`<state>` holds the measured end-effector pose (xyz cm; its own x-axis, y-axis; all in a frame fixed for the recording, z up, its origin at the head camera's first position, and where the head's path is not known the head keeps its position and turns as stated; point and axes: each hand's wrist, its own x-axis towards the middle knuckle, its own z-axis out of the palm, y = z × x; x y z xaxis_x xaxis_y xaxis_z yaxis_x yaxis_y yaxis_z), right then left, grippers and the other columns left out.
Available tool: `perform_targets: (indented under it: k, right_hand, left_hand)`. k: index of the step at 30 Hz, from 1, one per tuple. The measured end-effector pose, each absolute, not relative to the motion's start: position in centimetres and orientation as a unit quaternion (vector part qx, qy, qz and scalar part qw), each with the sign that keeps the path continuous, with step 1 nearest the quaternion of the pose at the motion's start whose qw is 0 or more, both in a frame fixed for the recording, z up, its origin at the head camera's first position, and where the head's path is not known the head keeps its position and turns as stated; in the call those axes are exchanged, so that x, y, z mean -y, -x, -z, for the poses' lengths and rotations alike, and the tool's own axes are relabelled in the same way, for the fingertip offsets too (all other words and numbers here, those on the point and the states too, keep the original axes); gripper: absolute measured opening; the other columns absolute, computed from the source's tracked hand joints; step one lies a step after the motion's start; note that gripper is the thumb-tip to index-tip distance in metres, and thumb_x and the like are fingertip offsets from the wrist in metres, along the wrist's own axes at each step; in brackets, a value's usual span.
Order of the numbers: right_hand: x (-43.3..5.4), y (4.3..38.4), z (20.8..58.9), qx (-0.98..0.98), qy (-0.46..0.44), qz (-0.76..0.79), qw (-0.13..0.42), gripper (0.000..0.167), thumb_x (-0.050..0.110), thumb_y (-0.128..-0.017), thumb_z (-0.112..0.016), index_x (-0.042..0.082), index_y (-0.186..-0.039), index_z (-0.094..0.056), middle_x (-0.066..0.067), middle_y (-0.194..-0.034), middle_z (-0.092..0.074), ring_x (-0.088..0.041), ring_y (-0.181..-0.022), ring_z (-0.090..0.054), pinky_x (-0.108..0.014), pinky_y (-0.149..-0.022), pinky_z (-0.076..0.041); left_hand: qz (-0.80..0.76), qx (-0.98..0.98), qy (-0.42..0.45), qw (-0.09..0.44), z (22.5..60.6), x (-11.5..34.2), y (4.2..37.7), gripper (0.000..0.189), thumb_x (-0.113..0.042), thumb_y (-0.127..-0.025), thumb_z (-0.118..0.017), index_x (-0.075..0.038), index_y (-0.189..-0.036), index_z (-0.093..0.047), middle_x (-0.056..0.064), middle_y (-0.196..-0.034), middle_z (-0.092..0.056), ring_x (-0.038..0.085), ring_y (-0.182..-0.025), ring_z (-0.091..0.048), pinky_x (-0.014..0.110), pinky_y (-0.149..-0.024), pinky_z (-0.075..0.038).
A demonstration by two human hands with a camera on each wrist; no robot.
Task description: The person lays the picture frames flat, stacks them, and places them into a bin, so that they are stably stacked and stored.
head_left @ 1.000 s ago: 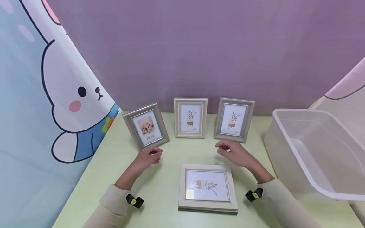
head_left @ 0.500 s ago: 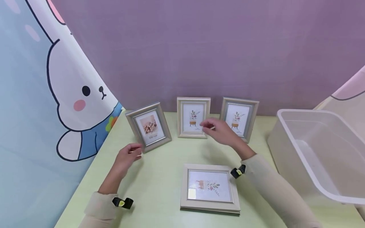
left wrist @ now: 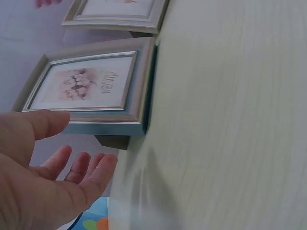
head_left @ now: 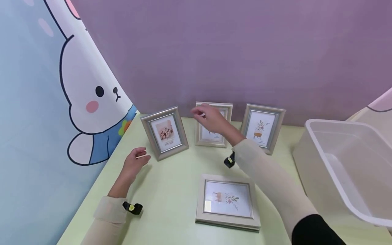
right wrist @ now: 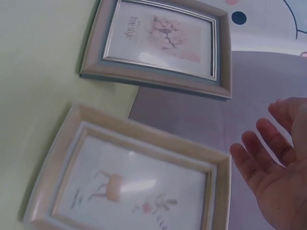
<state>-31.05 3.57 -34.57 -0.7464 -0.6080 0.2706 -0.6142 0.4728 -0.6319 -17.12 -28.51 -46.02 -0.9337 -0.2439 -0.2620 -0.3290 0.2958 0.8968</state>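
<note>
A green table (head_left: 174,204) spans the lower head view, a whitish bin (head_left: 312,177) at right. Stacked picture frames (head_left: 228,199) lie flat at lower centre. Left to right across the centre stand a flower-photo frame (head_left: 165,132), a cream frame (head_left: 212,137) and a silver frame (head_left: 262,129). The right hand (head_left: 211,117), fingers apart, is near the cream frame; the left hand (head_left: 133,164), fingers apart, near the flower-photo frame.

In the head view, the right hand (head_left: 210,118) hides part of the middle frame (head_left: 215,137); right of it, the right forearm (head_left: 263,170) covers the lower left corner of another standing frame (head_left: 261,128); farther right, the bin (head_left: 315,177) runs past the edge; in the right wrist view, the middle frame is cut off below, its caption (right wrist: 76,198) blurred.
</note>
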Motion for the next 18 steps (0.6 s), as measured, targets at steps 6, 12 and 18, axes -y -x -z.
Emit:
perform_targets:
  k: [6,12,18]
  right_hand:
    - [0.6,32.1,33.5,0.868,-0.373,-0.328,0.018,0.032,0.017,-0.104,-0.056,0.007,-0.134,-0.065,-0.008,-0.135,-0.065,-0.024,-0.127,-0.058,-0.040,-0.111,-0.047]
    - [3.8,33.0,33.1,0.882,-0.381,-0.276,0.017,0.039,0.018,-0.105,-0.054,0.009,-0.143,-0.057,-0.007,-0.148,-0.058,-0.026,-0.141,-0.048,-0.042,-0.123,-0.035]
    - [5.7,33.7,33.6,0.890,-0.390,-0.236,-0.012,0.047,0.020,-0.108,-0.049,0.012,-0.154,-0.044,-0.010,-0.161,-0.043,-0.029,-0.152,-0.034,-0.044,-0.128,-0.024]
  left_hand:
    - [-0.568,-0.805,0.167,0.026,46.1,28.3,18.2,0.058,-0.014,-0.100,-0.063,-0.003,-0.151,-0.038,0.023,-0.151,-0.045,0.037,-0.138,-0.050,0.043,-0.110,-0.049]
    - [-0.571,-0.805,0.160,0.021,46.4,27.9,19.2,0.058,-0.012,-0.099,-0.065,-0.003,-0.150,-0.039,0.023,-0.149,-0.046,0.039,-0.138,-0.050,0.045,-0.110,-0.049]
    - [-0.590,-0.789,0.169,0.010,46.7,27.4,19.4,0.059,-0.011,-0.098,-0.066,-0.003,-0.150,-0.039,0.022,-0.147,-0.049,0.036,-0.134,-0.053,0.031,-0.099,-0.055]
